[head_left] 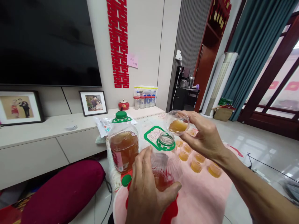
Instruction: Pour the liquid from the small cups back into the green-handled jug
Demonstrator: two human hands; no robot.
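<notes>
Two hands gripping, I see: left hand [146, 189] clasps open bottle [166, 157]; right hand [206, 138] pinches amber-filled cup [177, 123], tilted just above open bottle's mouth; capped bottle [123, 146] just left.

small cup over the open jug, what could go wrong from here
1. The small clear cup, tilted in the right hand, looks wider than the mouth of the open jug, so amber liquid may spill onto the pink cloth.
2. Only the left hand steadies the open jug, so it might tip.
</notes>
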